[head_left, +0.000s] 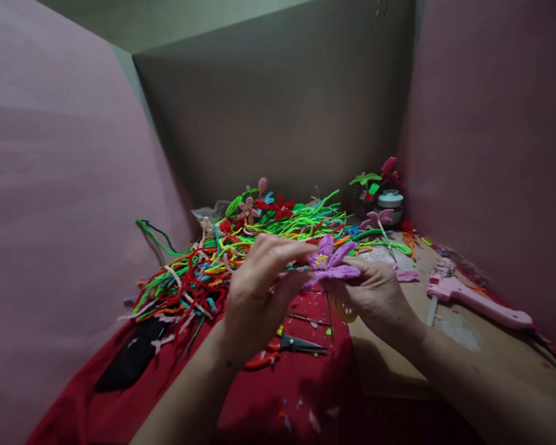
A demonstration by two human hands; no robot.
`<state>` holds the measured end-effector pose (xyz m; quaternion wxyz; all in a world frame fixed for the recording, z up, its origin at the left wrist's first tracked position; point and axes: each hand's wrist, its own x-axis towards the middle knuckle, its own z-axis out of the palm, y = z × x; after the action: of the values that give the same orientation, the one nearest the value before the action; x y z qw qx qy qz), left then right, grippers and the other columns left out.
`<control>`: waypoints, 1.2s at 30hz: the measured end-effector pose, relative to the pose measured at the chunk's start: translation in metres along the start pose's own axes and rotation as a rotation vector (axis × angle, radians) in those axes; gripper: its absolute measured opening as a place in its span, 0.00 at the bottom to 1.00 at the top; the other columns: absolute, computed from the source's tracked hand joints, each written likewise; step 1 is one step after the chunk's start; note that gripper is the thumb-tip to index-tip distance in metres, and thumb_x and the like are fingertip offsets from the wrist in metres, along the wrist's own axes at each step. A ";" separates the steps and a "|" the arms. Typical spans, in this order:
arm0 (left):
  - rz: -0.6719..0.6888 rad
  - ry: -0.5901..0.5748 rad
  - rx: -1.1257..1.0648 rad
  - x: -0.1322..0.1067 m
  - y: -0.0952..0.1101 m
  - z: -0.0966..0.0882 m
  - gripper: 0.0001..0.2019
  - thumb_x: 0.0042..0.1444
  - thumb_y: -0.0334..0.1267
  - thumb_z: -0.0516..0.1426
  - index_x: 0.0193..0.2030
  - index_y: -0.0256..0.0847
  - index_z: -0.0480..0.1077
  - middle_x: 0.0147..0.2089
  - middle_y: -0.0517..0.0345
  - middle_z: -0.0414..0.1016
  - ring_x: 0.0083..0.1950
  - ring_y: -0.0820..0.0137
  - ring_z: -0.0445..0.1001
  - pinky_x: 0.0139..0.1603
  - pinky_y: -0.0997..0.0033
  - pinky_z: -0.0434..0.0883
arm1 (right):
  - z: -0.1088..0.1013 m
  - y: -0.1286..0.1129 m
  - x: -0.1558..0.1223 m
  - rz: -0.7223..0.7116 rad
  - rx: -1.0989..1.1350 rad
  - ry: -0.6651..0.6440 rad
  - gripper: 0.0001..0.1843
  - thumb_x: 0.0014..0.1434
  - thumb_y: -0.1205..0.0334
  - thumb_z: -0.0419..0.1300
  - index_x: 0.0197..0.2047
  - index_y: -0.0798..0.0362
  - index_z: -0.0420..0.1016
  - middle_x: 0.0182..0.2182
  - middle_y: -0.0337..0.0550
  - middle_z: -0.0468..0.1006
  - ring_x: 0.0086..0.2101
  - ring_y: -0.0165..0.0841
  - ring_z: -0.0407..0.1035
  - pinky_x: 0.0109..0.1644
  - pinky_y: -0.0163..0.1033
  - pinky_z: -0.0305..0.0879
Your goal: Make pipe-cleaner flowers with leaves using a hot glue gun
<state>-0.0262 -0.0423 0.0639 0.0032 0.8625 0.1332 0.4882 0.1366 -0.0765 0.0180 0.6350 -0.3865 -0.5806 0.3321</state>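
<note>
A purple pipe-cleaner flower [336, 267] with a yellow centre is held up in front of me, its petals spread. My right hand [375, 289] is closed on it from below and the right. Reaching in from the left, my left hand [266, 281] has its thumb and fingertips at the flower's left petals, closed around that edge; the exact contact is partly hidden. Beneath my right hand shows a rounded yellow thing [345, 310] with pale spots, mostly covered. Red-handled scissors [301, 344] lie on the red cloth [254, 402] below my hands.
A large heap of coloured pipe cleaners [213, 259] spreads behind my hands, with finished flowers [282, 207] on top. On the right, a pink glue gun [477, 300] with a cord lies on a brown board [393, 364]. A lidded jar [390, 204] stands behind. A black pouch-like item [132, 358] lies left.
</note>
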 end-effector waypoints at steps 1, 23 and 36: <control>-0.037 0.021 0.025 0.001 -0.003 -0.003 0.12 0.55 0.29 0.56 0.47 0.41 0.68 0.42 0.54 0.72 0.45 0.69 0.69 0.45 0.66 0.69 | 0.000 -0.001 0.000 -0.004 0.003 -0.005 0.08 0.51 0.63 0.61 0.23 0.54 0.71 0.20 0.33 0.66 0.22 0.24 0.56 0.26 0.32 0.55; -0.416 0.063 -0.166 -0.011 0.014 -0.007 0.08 0.58 0.33 0.52 0.41 0.40 0.70 0.35 0.55 0.74 0.36 0.72 0.72 0.35 0.72 0.70 | -0.004 -0.004 -0.004 -0.115 -0.037 0.018 0.13 0.49 0.69 0.59 0.17 0.53 0.63 0.16 0.32 0.62 0.18 0.23 0.54 0.20 0.31 0.53; -1.131 0.052 -0.996 0.013 0.003 0.012 0.04 0.43 0.30 0.60 0.26 0.35 0.69 0.21 0.64 0.65 0.20 0.82 0.61 0.20 0.81 0.59 | -0.007 -0.003 -0.011 -0.120 -0.033 -0.107 0.15 0.55 0.65 0.58 0.18 0.52 0.64 0.16 0.33 0.64 0.17 0.24 0.57 0.17 0.31 0.55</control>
<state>-0.0088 -0.0403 0.0693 0.6397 0.5474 0.3192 0.4350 0.1423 -0.0887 0.0152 0.6154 -0.3429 -0.6413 0.3039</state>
